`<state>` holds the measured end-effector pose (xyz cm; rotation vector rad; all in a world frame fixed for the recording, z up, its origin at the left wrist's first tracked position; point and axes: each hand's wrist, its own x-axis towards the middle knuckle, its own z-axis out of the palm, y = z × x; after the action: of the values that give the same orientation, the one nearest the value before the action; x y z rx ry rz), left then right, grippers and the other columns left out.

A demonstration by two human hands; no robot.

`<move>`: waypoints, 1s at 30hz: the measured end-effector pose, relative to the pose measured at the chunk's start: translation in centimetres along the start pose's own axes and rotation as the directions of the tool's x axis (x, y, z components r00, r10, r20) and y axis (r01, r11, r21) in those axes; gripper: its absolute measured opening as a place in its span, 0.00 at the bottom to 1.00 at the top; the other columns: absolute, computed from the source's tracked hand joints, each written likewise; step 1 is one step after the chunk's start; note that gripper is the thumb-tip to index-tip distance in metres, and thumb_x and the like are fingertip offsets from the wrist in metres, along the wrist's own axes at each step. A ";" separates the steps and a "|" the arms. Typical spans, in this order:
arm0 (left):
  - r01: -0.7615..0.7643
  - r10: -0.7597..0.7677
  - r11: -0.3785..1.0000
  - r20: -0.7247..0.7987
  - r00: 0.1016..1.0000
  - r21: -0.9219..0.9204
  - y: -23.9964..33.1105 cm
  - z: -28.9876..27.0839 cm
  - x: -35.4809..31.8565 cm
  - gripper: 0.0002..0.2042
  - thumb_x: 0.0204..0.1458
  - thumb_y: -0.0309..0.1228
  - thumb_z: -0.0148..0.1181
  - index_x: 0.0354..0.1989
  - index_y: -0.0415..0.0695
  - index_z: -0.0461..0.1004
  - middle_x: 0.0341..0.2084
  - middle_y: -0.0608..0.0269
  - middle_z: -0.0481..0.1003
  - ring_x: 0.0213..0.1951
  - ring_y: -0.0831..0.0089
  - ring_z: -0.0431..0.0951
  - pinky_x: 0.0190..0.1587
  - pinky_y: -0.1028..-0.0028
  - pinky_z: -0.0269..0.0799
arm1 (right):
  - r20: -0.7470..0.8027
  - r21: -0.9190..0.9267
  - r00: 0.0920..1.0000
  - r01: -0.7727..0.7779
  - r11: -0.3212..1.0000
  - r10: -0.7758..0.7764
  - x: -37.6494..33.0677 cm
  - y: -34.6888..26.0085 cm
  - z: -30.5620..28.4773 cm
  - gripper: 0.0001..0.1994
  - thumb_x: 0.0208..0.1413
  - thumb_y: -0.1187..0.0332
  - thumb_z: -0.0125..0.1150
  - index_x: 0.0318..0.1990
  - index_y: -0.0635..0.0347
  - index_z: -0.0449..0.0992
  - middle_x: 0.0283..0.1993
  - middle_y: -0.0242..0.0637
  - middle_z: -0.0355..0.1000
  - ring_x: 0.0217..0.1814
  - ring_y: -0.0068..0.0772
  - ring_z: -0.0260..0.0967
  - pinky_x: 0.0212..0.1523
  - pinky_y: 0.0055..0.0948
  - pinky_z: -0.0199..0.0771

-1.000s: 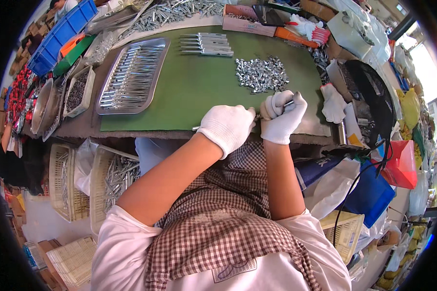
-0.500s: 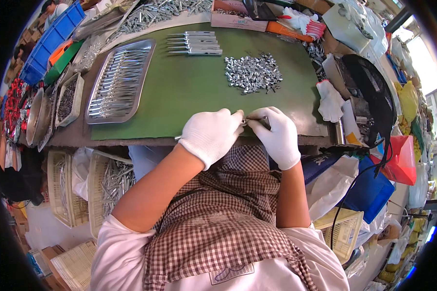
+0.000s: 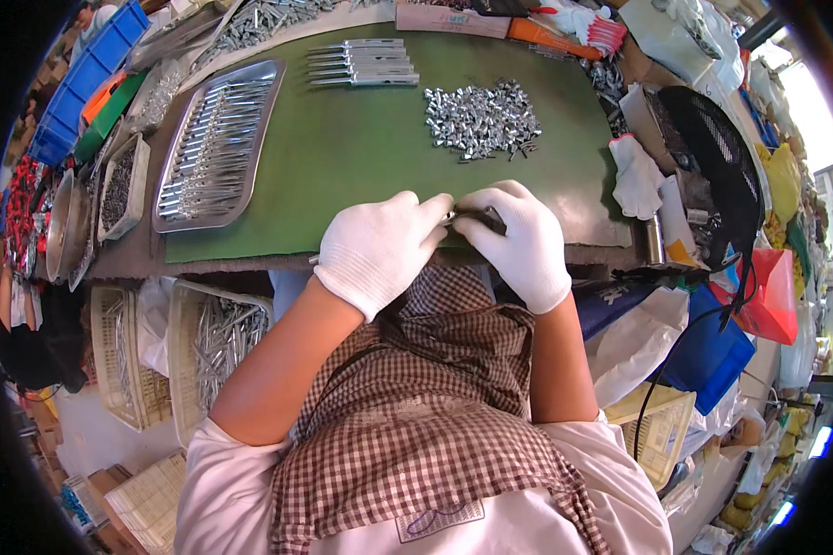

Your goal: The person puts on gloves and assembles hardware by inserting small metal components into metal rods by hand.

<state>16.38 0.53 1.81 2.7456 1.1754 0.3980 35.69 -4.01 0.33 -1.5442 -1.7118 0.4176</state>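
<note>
My left hand [image 3: 379, 250], in a white knit glove, is closed round a slim silvery metal rod [image 3: 315, 260]; one end sticks out by the wrist and the other shows at the fingertips. My right hand [image 3: 520, 242], also gloved, has its thumb and fingers pinched together at that far end; what they grip is mostly hidden. Both hands are at the table's near edge. Beyond them lies a pile of small silvery metal pieces [image 3: 483, 120]. Farther left is a row of metal handles with thin pointed shafts [image 3: 366, 65].
A metal tray [image 3: 160, 222] of similar slim tools lies left on the green mat [image 3: 342, 139]. A white glove [image 3: 636, 176] and a metal cylinder [image 3: 655, 240] are at the right edge. Plastic baskets [image 3: 187, 370] with metal rods stand below the table, left. A black cable [image 3: 662, 370] hangs right.
Both hands have shifted slightly up and left in the picture, still together at the rod's end. The table's things sit a little higher in view, as the view has tilted.
</note>
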 end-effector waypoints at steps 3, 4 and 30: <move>-0.016 0.014 0.999 -0.043 0.999 -0.042 -0.4 0.2 -0.4 0.15 0.58 0.41 0.60 0.52 0.55 0.76 0.28 0.63 0.76 0.29 0.61 0.81 0.31 0.64 0.78 | -0.006 0.043 1.000 0.019 0.999 -0.019 0.2 -0.3 0.2 0.06 0.50 0.68 0.69 0.35 0.56 0.82 0.36 0.38 0.75 0.36 0.43 0.76 0.38 0.35 0.75; -0.019 0.017 0.998 -0.045 0.999 -0.053 -0.4 0.3 -0.4 0.15 0.58 0.41 0.60 0.53 0.56 0.76 0.29 0.63 0.76 0.29 0.61 0.81 0.31 0.64 0.78 | -0.005 0.042 1.000 0.019 0.999 -0.018 0.2 -0.4 0.2 0.06 0.50 0.68 0.69 0.35 0.56 0.82 0.36 0.38 0.75 0.36 0.43 0.76 0.38 0.35 0.75; -0.023 0.024 0.989 0.006 1.000 -0.144 -1.9 -0.9 -0.5 0.14 0.59 0.41 0.58 0.52 0.60 0.79 0.29 0.63 0.77 0.32 0.60 0.81 0.34 0.64 0.78 | 0.209 -0.073 0.977 0.045 0.996 -0.029 1.5 1.6 -1.8 0.08 0.53 0.67 0.66 0.40 0.58 0.79 0.38 0.42 0.74 0.40 0.50 0.75 0.41 0.41 0.75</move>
<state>14.51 1.50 2.14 2.6367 1.0683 0.4559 38.19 -2.75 0.85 -1.5658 -1.9344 0.5141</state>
